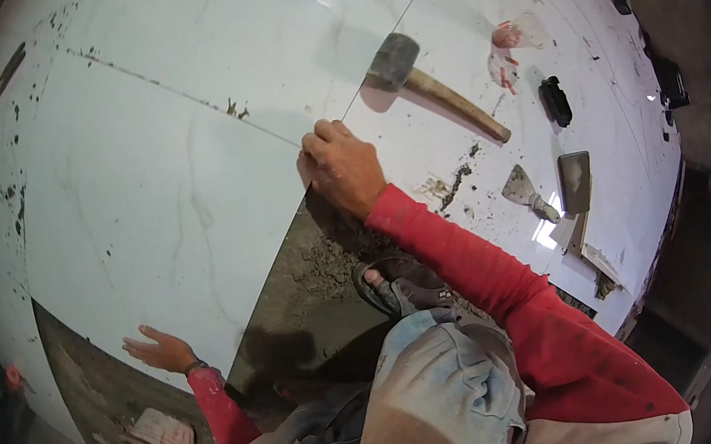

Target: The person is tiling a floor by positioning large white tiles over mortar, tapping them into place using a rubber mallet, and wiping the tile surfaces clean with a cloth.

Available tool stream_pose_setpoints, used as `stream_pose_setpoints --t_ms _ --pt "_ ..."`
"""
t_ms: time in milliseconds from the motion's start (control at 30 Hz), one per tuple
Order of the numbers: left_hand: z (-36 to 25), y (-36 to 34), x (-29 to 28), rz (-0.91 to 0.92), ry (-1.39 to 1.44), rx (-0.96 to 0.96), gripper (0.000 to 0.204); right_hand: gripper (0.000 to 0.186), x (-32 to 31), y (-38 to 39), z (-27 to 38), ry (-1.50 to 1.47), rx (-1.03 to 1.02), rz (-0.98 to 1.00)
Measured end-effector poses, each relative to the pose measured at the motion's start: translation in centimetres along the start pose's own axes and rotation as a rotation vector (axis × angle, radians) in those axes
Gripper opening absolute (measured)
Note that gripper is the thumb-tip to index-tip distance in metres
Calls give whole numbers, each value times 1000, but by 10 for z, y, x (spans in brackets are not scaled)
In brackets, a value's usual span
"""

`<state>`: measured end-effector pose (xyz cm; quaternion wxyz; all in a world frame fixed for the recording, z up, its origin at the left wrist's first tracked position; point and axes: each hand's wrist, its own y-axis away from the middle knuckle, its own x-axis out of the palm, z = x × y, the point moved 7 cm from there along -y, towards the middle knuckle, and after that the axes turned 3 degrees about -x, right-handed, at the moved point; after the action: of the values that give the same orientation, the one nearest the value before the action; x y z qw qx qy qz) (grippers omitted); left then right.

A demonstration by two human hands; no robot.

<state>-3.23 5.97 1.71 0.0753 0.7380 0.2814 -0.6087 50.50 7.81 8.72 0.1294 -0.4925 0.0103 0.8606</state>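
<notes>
My right hand [342, 166] is bent over the corner of a large white marbled tile [119, 194], where the joints between tiles meet. Its fingers are pinched together; whatever they hold, if anything, is hidden. Toward the lower left, my left hand [160, 349] is at the same tile's near edge with fingers stretched out and nothing in them. A rubber mallet [448, 103] with a black head and wooden handle lies on the tiles just beyond my right hand. Grey mortar [308, 276] fills the untiled strip below the tile, beside my foot.
On the right-hand tiles lie a scraper [529, 192], a flat trowel [575, 182], a small black object [555, 102] and clear plastic bags with red pieces [508, 35]. Broken tile pieces [164, 436] are stacked at lower left. Mortar crumbs dot the surface.
</notes>
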Motion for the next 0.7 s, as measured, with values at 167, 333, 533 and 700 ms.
stream_pose_setpoints --t_ms 167,333,533,700 --pt "3 21 8 34 -58 -30 74 13 -3 7 -19 72 -1 74" --pt "5 0 -2 -18 -107 -30 73 20 -96 46 -109 -336 107 -284" --pt "11 6 15 2 -158 -33 74 20 -186 98 -301 299 318 -545" --pt "-37 -13 28 24 -101 124 62 18 -180 106 -361 238 431 -351"
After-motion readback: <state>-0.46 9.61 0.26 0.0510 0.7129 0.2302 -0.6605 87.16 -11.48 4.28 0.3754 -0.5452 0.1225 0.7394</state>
